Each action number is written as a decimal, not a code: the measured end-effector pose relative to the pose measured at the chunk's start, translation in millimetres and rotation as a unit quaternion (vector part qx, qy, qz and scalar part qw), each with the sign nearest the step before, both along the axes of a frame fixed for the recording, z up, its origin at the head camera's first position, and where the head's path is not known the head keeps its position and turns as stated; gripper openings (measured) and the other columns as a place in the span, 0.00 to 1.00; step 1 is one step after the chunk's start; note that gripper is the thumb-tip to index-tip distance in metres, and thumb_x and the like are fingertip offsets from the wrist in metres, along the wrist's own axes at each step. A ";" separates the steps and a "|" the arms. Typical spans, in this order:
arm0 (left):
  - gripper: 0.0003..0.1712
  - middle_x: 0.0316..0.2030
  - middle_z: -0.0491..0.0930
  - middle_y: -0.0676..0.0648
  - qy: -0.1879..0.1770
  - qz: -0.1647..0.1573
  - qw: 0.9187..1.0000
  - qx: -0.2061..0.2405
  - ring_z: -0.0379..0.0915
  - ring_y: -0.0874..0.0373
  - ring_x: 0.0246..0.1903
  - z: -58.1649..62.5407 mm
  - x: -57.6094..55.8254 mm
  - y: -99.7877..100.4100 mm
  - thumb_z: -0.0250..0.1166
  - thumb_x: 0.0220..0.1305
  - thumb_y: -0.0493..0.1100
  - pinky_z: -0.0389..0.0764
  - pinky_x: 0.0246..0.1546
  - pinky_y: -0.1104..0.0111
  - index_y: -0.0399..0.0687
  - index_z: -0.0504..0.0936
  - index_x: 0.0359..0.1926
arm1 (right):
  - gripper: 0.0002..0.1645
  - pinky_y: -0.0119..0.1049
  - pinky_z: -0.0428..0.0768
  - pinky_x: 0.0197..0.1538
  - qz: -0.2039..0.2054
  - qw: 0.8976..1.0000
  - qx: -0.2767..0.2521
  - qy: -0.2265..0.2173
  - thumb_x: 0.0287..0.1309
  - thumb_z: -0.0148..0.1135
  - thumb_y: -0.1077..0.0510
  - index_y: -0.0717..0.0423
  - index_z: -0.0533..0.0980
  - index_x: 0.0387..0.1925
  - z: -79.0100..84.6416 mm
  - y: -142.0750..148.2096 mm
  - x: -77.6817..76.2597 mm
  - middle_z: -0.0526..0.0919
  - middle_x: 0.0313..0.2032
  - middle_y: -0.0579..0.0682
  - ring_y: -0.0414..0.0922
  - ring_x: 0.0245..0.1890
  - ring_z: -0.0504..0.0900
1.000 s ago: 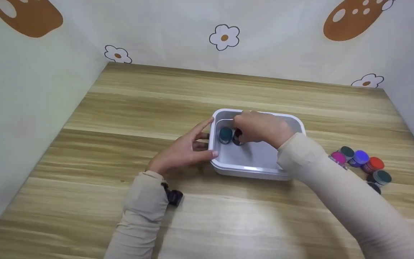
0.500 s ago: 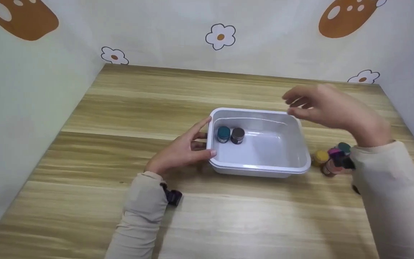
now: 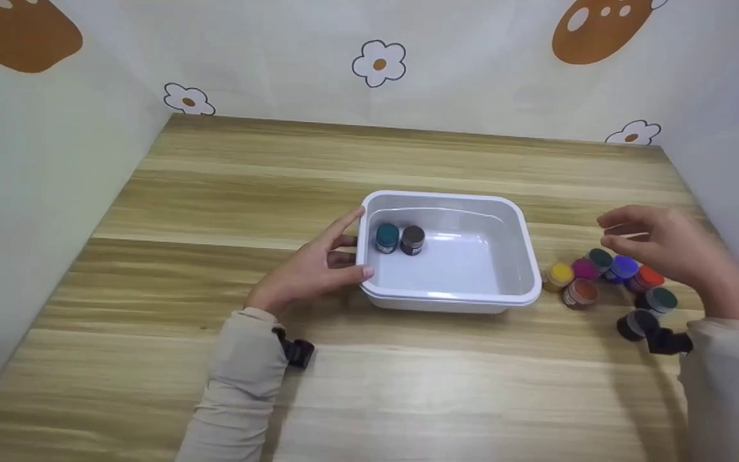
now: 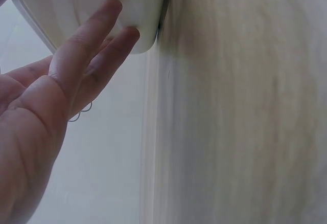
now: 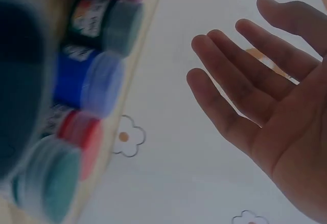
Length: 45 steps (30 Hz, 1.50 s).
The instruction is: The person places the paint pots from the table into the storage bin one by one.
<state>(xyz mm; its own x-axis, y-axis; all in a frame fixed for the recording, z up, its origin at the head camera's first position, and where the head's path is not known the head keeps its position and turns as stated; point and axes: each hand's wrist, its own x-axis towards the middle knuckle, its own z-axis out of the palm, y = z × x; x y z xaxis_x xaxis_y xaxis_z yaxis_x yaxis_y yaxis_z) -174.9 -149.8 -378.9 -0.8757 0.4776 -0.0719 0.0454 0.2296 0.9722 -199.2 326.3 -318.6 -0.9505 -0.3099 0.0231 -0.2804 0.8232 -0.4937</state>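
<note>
A white plastic tub (image 3: 450,298) stands on the wooden table, with a teal-lidded paint jar (image 3: 387,238) and a brown-lidded paint jar (image 3: 412,240) side by side at its left end. Against the tub's left side rests my left hand (image 3: 308,269), thumb and index finger at the rim. The left wrist view shows its straight fingertips (image 4: 113,8) touching the outer wall. My right hand (image 3: 671,247) hovers over the right side of the table with nothing in it, fingers loosely bent. Below it are a blue paint jar (image 3: 621,268), a red one (image 3: 646,278) and a dark green one (image 3: 599,260).
Beside the tub's right end sit a yellow paint jar (image 3: 559,276), a magenta one (image 3: 584,269) and an orange-brown one (image 3: 580,293). Another green jar (image 3: 659,299) and a black jar (image 3: 636,325) are nearer the right sleeve. A flower-patterned backdrop (image 3: 280,70) borders the table.
My right hand has let go of the brown-lidded jar inside the tub, risen out and moved right over the other jars. The left hand has stayed at the tub's side.
</note>
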 end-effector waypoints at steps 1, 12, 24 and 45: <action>0.55 0.67 0.67 0.36 -0.002 0.002 1.000 0.000 0.70 0.47 0.64 0.2 0.2 -0.3 0.71 0.61 0.44 0.74 0.62 0.57 0.60 0.46 0.79 | 0.17 0.09 0.70 0.38 -0.002 1.000 0.000 -0.002 0.64 0.63 0.61 0.69 0.78 0.50 -3.4 2.7 0.0 0.82 0.48 0.70 0.13 0.38 0.70; 0.55 0.67 0.67 0.35 -0.004 0.005 1.000 0.000 0.70 0.45 0.64 -0.4 -0.2 0.0 0.71 0.60 0.44 0.74 0.63 0.56 0.61 0.46 0.79 | 0.19 0.15 0.72 0.38 -0.010 0.999 0.003 -0.037 0.61 0.66 0.61 0.68 0.78 0.52 -30.4 20.6 2.3 0.82 0.49 0.69 0.15 0.41 0.69; 0.55 0.66 0.67 0.36 -0.009 0.002 1.000 0.007 0.69 0.44 0.64 -1.1 0.0 0.8 0.71 0.61 0.43 0.73 0.63 0.56 0.60 0.46 0.79 | 0.20 0.18 0.65 0.50 -0.005 1.000 0.024 -0.008 0.57 0.70 0.61 0.64 0.80 0.51 -40.9 22.8 3.9 0.85 0.47 0.65 0.16 0.42 0.68; 0.55 0.67 0.67 0.36 -0.014 0.006 1.000 0.000 0.69 0.45 0.64 -0.2 0.2 1.1 0.72 0.60 0.44 0.74 0.62 0.55 0.63 0.46 0.79 | 0.26 0.28 0.76 0.31 -0.035 0.999 0.027 -0.025 0.60 0.66 0.61 0.69 0.73 0.57 -19.4 14.3 5.4 0.79 0.50 0.71 0.34 0.24 0.79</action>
<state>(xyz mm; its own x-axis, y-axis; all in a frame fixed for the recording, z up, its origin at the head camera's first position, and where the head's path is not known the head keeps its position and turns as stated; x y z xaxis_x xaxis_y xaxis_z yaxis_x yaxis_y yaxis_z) -174.8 -148.7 -379.1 -0.8791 0.4666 -0.0971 0.0149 0.2306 0.9729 -193.8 340.5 -338.0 -0.9696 -0.2417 -0.0393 -0.1972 0.8658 -0.4600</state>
